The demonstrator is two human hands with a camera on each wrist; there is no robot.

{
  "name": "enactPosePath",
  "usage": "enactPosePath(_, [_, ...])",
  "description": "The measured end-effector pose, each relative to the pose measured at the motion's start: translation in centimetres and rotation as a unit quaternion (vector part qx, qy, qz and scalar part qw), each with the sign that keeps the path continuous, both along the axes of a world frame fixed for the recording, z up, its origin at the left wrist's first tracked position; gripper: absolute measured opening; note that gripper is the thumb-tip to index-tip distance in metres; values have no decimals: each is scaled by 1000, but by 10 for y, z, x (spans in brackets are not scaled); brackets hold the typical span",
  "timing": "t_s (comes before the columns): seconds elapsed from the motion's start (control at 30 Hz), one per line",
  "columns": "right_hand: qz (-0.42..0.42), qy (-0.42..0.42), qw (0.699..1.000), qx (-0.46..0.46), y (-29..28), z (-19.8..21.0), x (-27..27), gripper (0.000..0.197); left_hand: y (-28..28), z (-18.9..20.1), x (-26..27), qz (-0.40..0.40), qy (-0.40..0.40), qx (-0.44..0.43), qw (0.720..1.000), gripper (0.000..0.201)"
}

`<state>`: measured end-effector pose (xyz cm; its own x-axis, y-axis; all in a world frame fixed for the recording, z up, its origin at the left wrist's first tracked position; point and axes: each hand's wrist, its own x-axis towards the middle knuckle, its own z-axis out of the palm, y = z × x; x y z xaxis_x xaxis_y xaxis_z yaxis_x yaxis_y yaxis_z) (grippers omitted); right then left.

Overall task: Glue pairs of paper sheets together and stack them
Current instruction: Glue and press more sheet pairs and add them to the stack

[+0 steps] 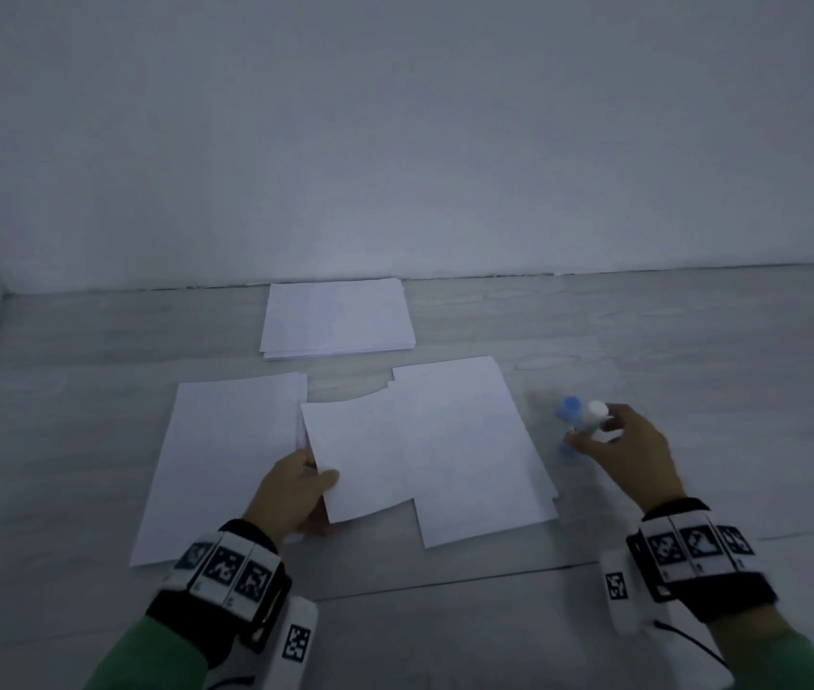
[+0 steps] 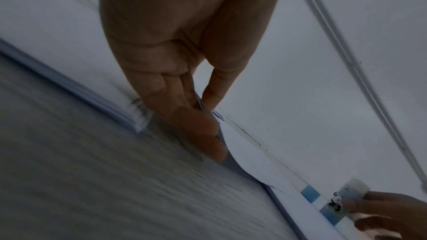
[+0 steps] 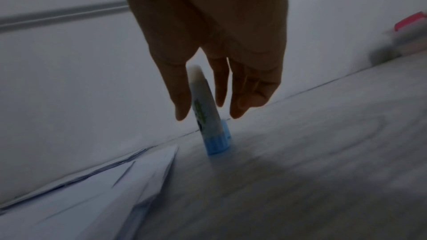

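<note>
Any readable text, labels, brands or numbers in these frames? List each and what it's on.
None can be read.
Glue stick: a printed label with a green mark and a small black-and-white figure, too blurred to tell any words.
Wrist bands: black-and-white square code markers, with tiny print beside them too small to read.
Paper sheets: blank on the sides that show.

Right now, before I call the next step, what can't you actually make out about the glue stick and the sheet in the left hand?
- Glue stick: head view motion-blurred; whether the right hand grips it or has let go is unclear.
- Its cap: the blue piece behind it in the right wrist view is half hidden.
- Sheet the left hand pinches: its underside is hidden, so any glue is unseen.
</note>
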<state>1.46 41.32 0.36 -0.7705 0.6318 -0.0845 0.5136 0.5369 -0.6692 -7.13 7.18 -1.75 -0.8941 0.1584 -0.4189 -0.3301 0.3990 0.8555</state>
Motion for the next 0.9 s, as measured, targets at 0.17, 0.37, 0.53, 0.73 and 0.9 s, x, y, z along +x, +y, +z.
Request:
enactPosePath(0.17, [0, 31, 999, 23, -8, 1, -6, 21, -9, 14, -4, -113, 29, -144, 983, 28])
enactPosePath(0.37, [190, 105, 973, 77, -51, 28, -27, 27, -35, 28, -19, -183, 253, -368, 876, 42])
enactPosePath(0.53, [315, 118, 941, -31, -124, 38, -62, 28, -38, 16, -43, -326, 184, -413, 830, 102])
enactPosePath(0.73, [331, 110, 935, -65, -190, 19, -111, 22, -39, -9, -45, -342, 160, -459, 804, 119])
enactPosePath(0.9, [391, 78, 917, -6, -212, 3, -129, 22, -38, -9, -43, -342, 180, -475, 790, 118])
